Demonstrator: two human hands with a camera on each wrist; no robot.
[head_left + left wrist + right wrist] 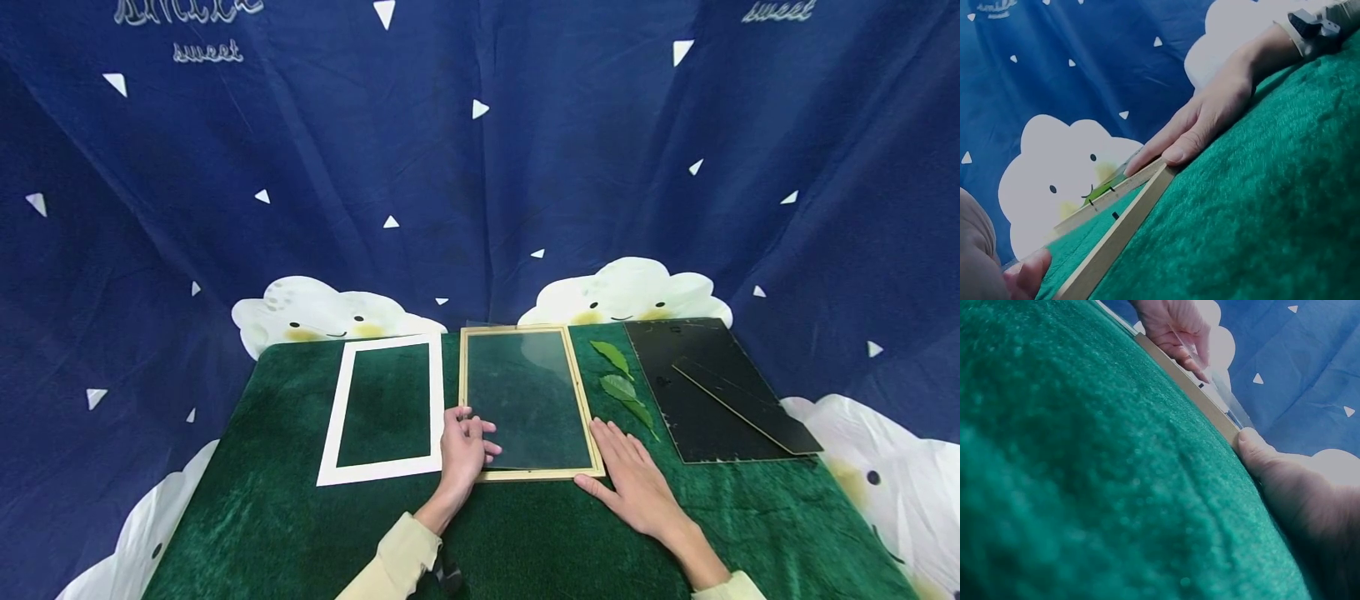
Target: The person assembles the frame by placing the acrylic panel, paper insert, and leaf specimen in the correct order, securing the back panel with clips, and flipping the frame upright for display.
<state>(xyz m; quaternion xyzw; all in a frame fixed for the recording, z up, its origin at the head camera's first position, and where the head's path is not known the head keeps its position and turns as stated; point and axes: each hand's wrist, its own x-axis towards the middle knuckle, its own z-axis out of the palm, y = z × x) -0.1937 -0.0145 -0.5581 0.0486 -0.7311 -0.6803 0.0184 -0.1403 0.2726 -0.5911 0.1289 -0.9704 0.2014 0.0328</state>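
A light wooden picture frame (pixel 540 476) lies on the green cloth, with a clear sheet (pixel 525 392) over its opening. The sheet's far left corner sticks out slightly past the frame. My left hand (pixel 462 446) is at the sheet's left edge with fingers bent, pinching the sheet; the right wrist view shows the sheet (pixel 1232 403) tilted beside that hand. My right hand (pixel 633 483) lies along the frame's near right corner, fingers straight beside the right side and thumb (pixel 1175 154) against the corner. Small dark tabs show on the frame's inner sides in the left wrist view.
To the left lies a white mat border (pixel 341 408). Several green leaves (pixel 618 387) lie right of the frame. Farther right is a black backing board (pixel 712 400) with a stand leg. A blue curtain (pixel 480 167) with clouds hangs behind the table.
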